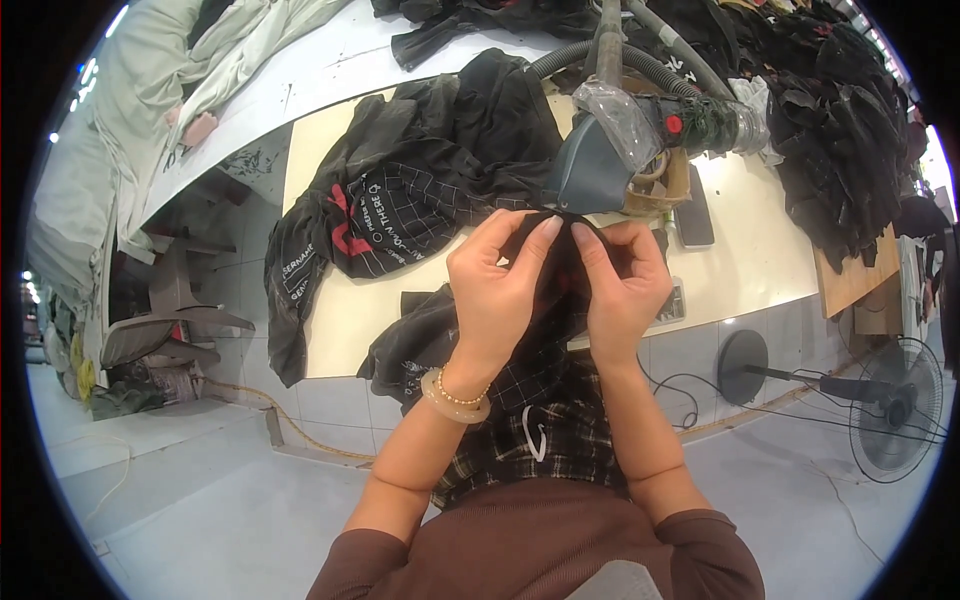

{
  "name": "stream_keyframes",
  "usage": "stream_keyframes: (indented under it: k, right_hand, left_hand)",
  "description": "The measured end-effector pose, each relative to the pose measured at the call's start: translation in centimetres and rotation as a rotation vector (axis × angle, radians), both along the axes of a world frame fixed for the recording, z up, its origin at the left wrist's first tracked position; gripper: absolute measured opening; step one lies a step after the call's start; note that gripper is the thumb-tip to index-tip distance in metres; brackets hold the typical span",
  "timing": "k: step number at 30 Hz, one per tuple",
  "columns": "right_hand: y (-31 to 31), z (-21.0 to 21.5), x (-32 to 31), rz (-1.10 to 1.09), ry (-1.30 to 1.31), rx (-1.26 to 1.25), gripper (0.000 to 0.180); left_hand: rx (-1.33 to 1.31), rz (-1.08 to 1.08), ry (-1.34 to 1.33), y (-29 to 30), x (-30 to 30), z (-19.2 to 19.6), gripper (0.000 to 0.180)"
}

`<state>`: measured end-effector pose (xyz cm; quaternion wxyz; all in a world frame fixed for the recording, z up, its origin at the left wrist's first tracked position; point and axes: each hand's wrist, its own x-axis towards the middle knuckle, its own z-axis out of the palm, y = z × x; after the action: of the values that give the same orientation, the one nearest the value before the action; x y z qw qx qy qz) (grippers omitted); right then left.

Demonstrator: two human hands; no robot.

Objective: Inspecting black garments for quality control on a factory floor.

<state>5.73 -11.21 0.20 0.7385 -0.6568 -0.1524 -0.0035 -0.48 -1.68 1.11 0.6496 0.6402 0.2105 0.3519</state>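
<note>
Both hands up at the near edge of the table (pixel 740 260). My left hand (pixel 497 285) and right hand (pixel 625 280) pinch the same fold of black cloth (pixel 545 320), fingertips nearly touching, fingers closed tight on it. The cloth sits just under the nose of the hanging steam iron (pixel 600 165). More dark garments (pixel 420 190) are heaped to the left, another pile (pixel 840 120) at far right. A phone (pixel 694 220) lies just right of my hand. Bare tabletop shows between phone and right pile. A floor fan (pixel 895 405) stands low right.
</note>
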Motion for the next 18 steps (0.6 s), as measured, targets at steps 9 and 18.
stream_keyframes:
  k: [9,18]
  right_hand:
    - [-0.2,-0.2,0.0,0.031,0.018,-0.041,0.017]
    - [-8.0,-5.6,0.4,0.056,-0.373,-0.757,0.046]
  left_hand:
    - [0.04,0.018,0.024,0.1,0.0,-0.3,0.012]
    - [0.485,-0.484,0.396,-3.6,-8.5,-6.9,0.074]
